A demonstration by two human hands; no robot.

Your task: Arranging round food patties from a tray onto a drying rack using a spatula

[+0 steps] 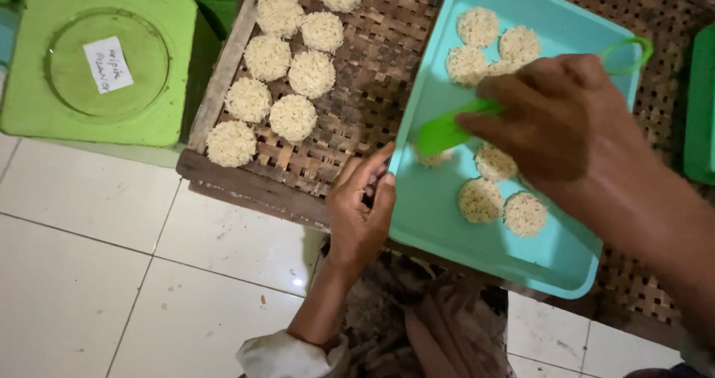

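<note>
At the far left a square lime-green plastic container lid (100,61) with a white paper label sits over the white tiled floor (97,274), well clear of the hands. Next to it, the woven brown bamboo drying rack with a wooden frame (372,72) carries two rows of round pale rice cakes (290,54), laid close together near the rack's left rail. The outermost cake at the lower corner lies just beside the frame edge; a knock to the rack could likely send it onto the floor.

The left hand (363,207) curls, fingers bent, against the near left rim of the shallow turquoise plastic tray (432,221), which rests tilted across the rack. Whether it truly grips the rim or only steadies it, I cannot tell. If that hand slackens, the tray may slide toward the person's lap.

Further right, the right hand (555,117) is closed around a flat green plastic spatula (447,128), its blade pointing left, low over a cake on the tray (434,157). These cakes look crumbly; a steep or hurried scoop would probably break one, or push it into the neighbouring cakes on the tray (500,207). The right forearm hides part of the tray, so some cakes beneath it cannot be counted. A darker green container edge (700,102) stands at the far right.
</note>
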